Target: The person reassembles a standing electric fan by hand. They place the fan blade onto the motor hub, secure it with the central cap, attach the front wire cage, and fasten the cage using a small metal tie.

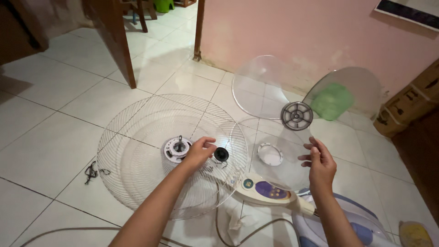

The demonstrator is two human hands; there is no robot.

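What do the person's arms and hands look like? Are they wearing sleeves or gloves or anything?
Both arms are bare up to the picture's edge, with no sleeves in view. The left hand and the right hand wear no gloves, and no rings, watch or bracelet show. The fingers are uncovered too.

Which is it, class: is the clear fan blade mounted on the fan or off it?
Off. The right hand holds the clear fan blade up in the air, apart from the wire grille lying on the floor.
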